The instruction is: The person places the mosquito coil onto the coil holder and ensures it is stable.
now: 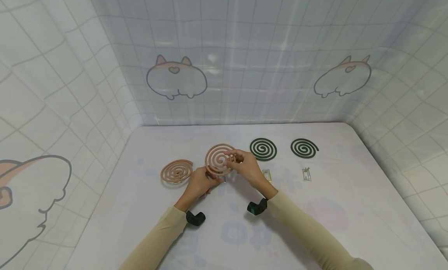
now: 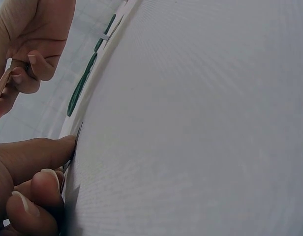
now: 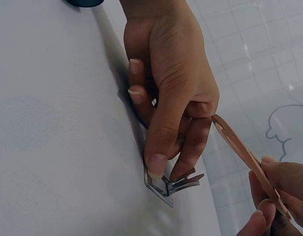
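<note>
My left hand pinches a small silver metal coil stand low at the table, thumb on its flat frame. In the right wrist view the stand's prongs are bent up off the frame. Above and slightly behind it, my right hand holds a brown mosquito coil near its middle, thumb on one side and fingers on the other. The coil is tilted, its face toward the head camera. Its lower edge is close to the left fingers; whether it touches the stand cannot be told.
Left of my hands, another brown coil sits slightly raised on a metal stand. To the right lie two green coils, each with a flat metal stand in front. Something small and red lies beneath my left hand.
</note>
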Demonstrator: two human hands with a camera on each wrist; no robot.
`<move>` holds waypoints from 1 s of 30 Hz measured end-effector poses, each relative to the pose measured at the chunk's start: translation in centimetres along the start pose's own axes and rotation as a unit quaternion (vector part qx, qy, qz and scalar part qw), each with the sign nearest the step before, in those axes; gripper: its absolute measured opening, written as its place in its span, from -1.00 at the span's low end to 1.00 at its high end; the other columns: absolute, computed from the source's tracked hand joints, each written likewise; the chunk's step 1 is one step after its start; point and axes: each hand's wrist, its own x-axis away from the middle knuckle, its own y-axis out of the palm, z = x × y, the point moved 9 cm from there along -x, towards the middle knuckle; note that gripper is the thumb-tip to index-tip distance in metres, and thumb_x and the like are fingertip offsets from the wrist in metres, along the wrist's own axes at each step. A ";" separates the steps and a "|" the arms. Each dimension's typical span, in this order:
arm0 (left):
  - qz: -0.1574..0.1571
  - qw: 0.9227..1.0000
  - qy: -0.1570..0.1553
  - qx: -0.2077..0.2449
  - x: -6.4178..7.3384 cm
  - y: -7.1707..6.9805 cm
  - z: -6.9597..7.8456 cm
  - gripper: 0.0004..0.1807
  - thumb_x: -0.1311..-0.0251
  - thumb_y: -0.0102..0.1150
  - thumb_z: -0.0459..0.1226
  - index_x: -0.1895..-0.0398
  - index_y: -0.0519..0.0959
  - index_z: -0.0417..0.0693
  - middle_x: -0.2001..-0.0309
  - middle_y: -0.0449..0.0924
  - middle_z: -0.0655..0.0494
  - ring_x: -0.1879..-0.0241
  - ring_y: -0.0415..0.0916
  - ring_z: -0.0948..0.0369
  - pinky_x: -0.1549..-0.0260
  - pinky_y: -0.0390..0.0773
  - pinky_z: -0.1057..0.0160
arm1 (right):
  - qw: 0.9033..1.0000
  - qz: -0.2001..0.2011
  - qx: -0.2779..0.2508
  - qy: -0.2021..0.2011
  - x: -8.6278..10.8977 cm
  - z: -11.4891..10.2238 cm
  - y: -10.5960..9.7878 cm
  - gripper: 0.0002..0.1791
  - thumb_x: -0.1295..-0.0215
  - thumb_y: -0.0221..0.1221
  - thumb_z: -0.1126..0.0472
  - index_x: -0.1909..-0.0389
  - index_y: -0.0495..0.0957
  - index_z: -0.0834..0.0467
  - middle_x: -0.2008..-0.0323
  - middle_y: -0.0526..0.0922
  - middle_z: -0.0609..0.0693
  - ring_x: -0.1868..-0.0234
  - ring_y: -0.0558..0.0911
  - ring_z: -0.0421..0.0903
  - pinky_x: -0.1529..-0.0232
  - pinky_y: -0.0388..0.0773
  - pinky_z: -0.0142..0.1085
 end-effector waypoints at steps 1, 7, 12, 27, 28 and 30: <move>0.001 1.000 0.001 0.000 0.0 0.0 0.0 -0.75 -0.14 0.54 -0.17 0.37 0.61 -0.05 0.81 0.46 0.07 0.91 0.29 0.29 0.90 0.30 0.31 | 1.000 0.000 0.000 0.001 0.1 0.1 0.0 -0.61 -0.29 0.43 0.19 -0.13 0.69 0.12 0.36 0.75 -0.01 0.39 0.56 -0.10 0.49 0.52 -0.09; 0.002 1.000 0.002 0.004 0.0 0.0 0.0 -0.74 -0.13 0.55 -0.18 0.37 0.60 -0.05 0.80 0.46 0.08 0.90 0.30 0.28 0.90 0.31 0.31 | 1.000 0.000 -0.005 0.011 0.3 0.4 0.0 -0.60 -0.27 0.45 0.16 -0.12 0.70 0.07 0.35 0.74 -0.01 0.38 0.56 -0.11 0.50 0.50 -0.21; 0.003 1.000 0.002 0.004 0.0 0.0 -0.1 -0.74 -0.14 0.54 -0.18 0.34 0.60 -0.04 0.79 0.46 0.07 0.90 0.30 0.28 0.90 0.32 0.31 | 1.000 -0.002 -0.011 0.024 0.5 0.6 0.0 -0.60 -0.27 0.45 0.15 -0.12 0.70 0.07 0.32 0.75 0.04 0.38 0.57 -0.08 0.48 0.52 -0.12; 0.005 1.000 0.015 0.026 0.0 0.0 -0.1 -0.76 -0.15 0.53 -0.19 0.28 0.64 -0.05 0.83 0.43 0.07 0.92 0.30 0.27 0.90 0.35 0.27 | 0.997 -0.028 -0.041 0.058 1.1 0.8 0.6 -0.58 -0.35 0.37 0.30 -0.19 0.62 0.33 0.28 0.71 0.33 0.48 0.52 0.20 0.52 0.47 -0.17; 0.005 1.000 0.015 0.024 0.0 0.0 -0.2 -0.76 -0.15 0.54 -0.18 0.27 0.64 -0.04 0.83 0.43 0.07 0.92 0.30 0.27 0.90 0.35 0.27 | 0.997 -0.027 -0.043 0.058 1.2 0.5 0.6 -0.59 -0.35 0.36 0.32 -0.18 0.61 0.35 0.29 0.71 0.32 0.46 0.51 0.26 0.52 0.47 -0.18; 0.006 1.000 0.014 0.021 -0.1 0.0 -0.2 -0.75 -0.15 0.54 -0.18 0.26 0.64 -0.05 0.83 0.44 0.07 0.92 0.31 0.27 0.90 0.35 0.27 | 0.997 -0.024 -0.049 0.058 1.3 0.6 0.5 -0.60 -0.33 0.38 0.29 -0.16 0.64 0.31 0.30 0.72 0.27 0.44 0.50 0.28 0.53 0.46 -0.20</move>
